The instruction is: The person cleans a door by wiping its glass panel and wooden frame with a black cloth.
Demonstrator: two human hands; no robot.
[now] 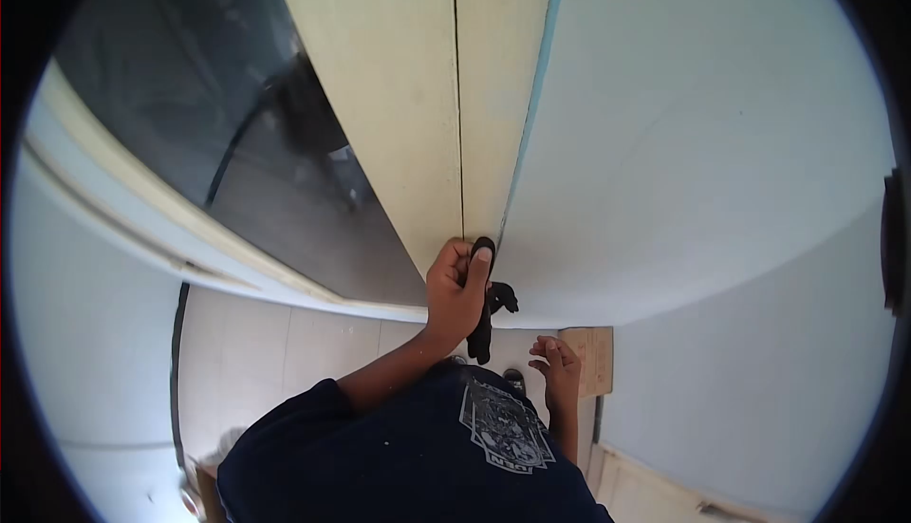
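Note:
My left hand (458,290) is closed around the upper part of a black item with finger-like ends (481,338), thumb pressed on top of it. One dark end hangs below my fist and another sticks out to the right. The fist is right at the cream wooden frame (399,96), where a narrow vertical gap runs down. My right hand (558,364) is lower and to the right, held near my body. Its fingers are loosely bent and apart, with nothing between them, overlapping the edge of a cardboard box (596,362) in this view.
A dark glass pane (285,162) fills the left side of the cream frame. The pale wall (683,143) stretches along the right. Tiled floor (275,343) lies below, with the toe of a dark shoe (514,378) showing. A cream door (645,490) stands at lower right.

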